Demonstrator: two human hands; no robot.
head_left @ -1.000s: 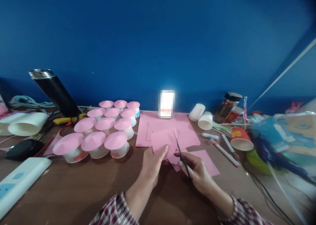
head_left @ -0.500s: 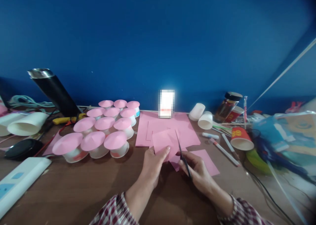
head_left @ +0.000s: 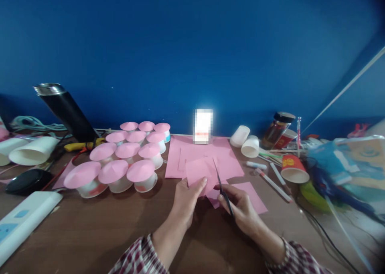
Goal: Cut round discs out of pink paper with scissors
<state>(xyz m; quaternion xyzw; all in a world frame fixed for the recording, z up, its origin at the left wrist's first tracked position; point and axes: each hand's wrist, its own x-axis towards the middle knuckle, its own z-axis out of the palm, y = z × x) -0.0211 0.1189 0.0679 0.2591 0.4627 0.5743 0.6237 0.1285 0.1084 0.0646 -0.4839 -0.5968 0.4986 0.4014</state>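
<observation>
Hands (head_left: 187,200) (head_left: 240,206) grip pink paper (head_left: 198,173) (left) and scissors (head_left: 225,200) (right); lidded jar (head_left: 273,133) has brownish contents

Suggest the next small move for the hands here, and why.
I'd probably make one small snip at the right edge of the held pink sheet, left hand steadying it. The right hand has the scissors lined up by that edge, and the left thumb sits clear of the blades. Whether they touch the paper, I can't tell.
</observation>
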